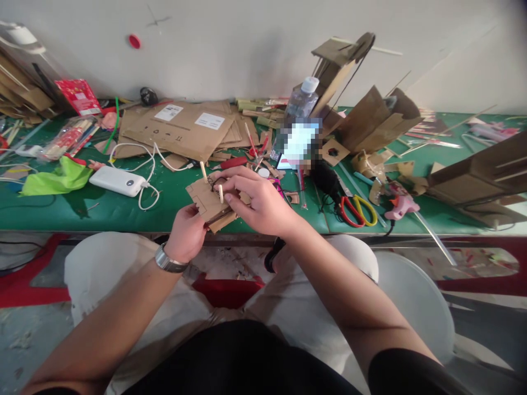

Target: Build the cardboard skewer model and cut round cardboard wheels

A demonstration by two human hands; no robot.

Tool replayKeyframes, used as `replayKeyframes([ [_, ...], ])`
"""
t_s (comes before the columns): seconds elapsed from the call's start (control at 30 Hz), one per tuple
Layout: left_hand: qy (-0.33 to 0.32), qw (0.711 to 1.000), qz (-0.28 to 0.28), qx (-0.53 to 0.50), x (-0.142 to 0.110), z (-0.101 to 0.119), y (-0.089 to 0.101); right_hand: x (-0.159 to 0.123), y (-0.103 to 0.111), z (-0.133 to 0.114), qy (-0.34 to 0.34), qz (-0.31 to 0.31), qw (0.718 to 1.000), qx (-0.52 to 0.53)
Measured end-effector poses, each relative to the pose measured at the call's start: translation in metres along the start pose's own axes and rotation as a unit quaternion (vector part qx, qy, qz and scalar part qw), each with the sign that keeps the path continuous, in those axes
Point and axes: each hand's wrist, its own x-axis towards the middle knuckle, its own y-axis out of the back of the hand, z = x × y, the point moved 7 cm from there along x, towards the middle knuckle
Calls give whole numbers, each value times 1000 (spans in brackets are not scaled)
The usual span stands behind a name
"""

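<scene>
My left hand (pixel 189 233), wearing a metal watch, grips a small cardboard assembly (pixel 203 202) by its lower left edge, just above the table's front edge. Two short wooden sticks stand up from the cardboard: one stick (pixel 203 172) at its far edge, another stick (pixel 221 193) near the middle. My right hand (pixel 257 200) reaches over the assembly from the right. Its fingers are closed together beside the middle stick and a dark loop or marking; what lies between the fingertips is hidden. More cardboard layers show beneath the top piece.
On the green table (pixel 164 208) lie a white power bank (pixel 117 181), flattened cardboard (pixel 177 129), scissors (pixel 358 211) and a pink glue gun (pixel 401 209). A phone (pixel 300 142) leans against a plastic bottle (pixel 304 99). Cardboard structures (pixel 379 120) stand at the right.
</scene>
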Motion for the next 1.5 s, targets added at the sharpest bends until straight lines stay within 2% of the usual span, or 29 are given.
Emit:
replayKeyframes([
  [0.43, -34, 999, 37, 9, 1, -4, 1, 1, -4, 1, -8, -4, 1000, 14],
  [0.57, -39, 999, 38, 8, 2, -3, 0, 1, -1, -1, 5, -38, 999, 6],
  [0.67, -52, 998, 17, 6, 2, -2, -4, 2, 1, -4, 19, -65, 998, -14],
  [0.87, -76, 997, 6, 22, 7, -9, 4, 10, -10, -5, 3, -49, 994, -98],
  [1.1, -59, 997, 20, 51, 10, -19, 15, 11, -26, 9, 15, -63, 995, -73],
  [1.3, -58, 997, 23, 42, 10, -22, 13, 10, -24, 12, 3, -68, 996, -62],
  [1.5, -46, 998, 36, 27, 9, -22, 11, 17, -23, 3, -21, -51, 995, -81],
])
